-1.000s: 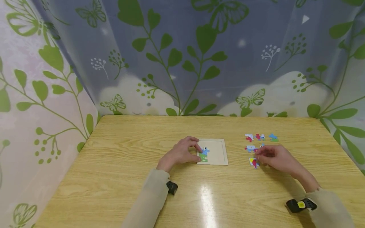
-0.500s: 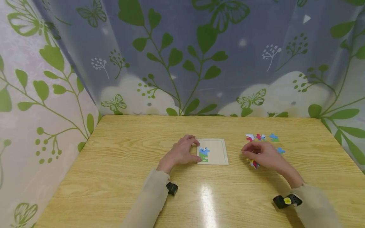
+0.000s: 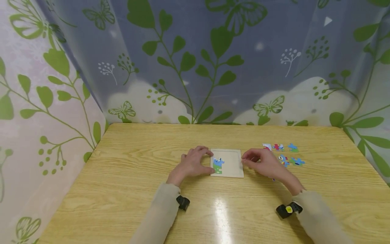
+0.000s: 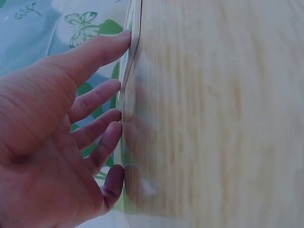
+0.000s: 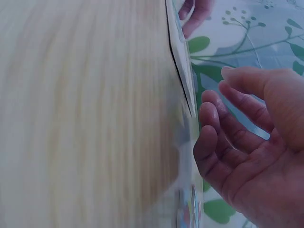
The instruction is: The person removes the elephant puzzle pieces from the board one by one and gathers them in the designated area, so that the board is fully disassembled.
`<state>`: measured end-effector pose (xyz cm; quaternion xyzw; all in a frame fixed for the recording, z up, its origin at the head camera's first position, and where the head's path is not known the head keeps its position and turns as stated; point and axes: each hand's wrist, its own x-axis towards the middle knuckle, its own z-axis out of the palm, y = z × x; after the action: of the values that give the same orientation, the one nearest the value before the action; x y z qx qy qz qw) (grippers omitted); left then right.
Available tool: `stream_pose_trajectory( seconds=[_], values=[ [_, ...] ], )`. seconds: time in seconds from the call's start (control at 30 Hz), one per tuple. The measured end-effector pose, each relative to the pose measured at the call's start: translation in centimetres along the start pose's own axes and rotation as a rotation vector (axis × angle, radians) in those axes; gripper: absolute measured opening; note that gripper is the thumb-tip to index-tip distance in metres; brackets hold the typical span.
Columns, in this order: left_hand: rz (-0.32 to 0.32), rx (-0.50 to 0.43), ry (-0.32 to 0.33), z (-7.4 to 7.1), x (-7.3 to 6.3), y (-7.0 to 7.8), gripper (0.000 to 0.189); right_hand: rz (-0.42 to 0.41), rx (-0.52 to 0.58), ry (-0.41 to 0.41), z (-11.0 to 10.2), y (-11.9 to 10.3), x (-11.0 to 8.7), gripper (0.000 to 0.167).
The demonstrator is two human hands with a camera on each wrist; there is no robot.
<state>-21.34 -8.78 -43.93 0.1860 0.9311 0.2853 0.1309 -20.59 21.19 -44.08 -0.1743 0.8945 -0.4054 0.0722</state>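
A shallow pale puzzle board (image 3: 232, 164) lies on the table, with joined blue-and-green puzzle pieces (image 3: 217, 167) in its lower left part. My left hand (image 3: 193, 162) holds the board's left edge, thumb near the lower corner and forefinger at the upper one. In the left wrist view the thumb (image 4: 116, 45) touches the board edge. My right hand (image 3: 263, 162) is beside the board's right edge, thumb and forefinger drawn together. No piece shows between these fingertips in the right wrist view, where the hand (image 5: 256, 137) is seen palm-side; a thin piece there may be hidden.
Loose puzzle pieces lie right of the board: a blue-green one (image 3: 293, 147), a red one (image 3: 278, 147), a blue one with an eye (image 3: 283, 159) and others. The right hand hides some. A patterned cloth (image 3: 195, 61) hangs behind the wooden table (image 3: 122, 203).
My right hand has moved left from the loose pieces to the board's right edge, uncovering pieces behind it. The left hand and the board stay nearly in place.
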Motion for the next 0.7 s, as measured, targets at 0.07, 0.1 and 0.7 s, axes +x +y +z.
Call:
stream_pose_trajectory(
  seconds=[0.07, 0.1, 0.7],
  values=[
    [-0.002, -0.003, -0.002, 0.0, 0.0, 0.0, 0.057, 0.001, -0.001, -0.004, 0.4, -0.3, 0.4, 0.015],
    [-0.004, -0.005, -0.002, -0.1, 0.0, 0.0, 0.057, 0.001, -0.007, -0.003, 0.6, -0.4, 0.6, 0.014],
    [-0.047, 0.021, -0.007, 0.1, 0.1, 0.4, 0.055, -0.070, -0.018, -0.059, 2.9, -2.4, 3.6, 0.014]
  ],
)
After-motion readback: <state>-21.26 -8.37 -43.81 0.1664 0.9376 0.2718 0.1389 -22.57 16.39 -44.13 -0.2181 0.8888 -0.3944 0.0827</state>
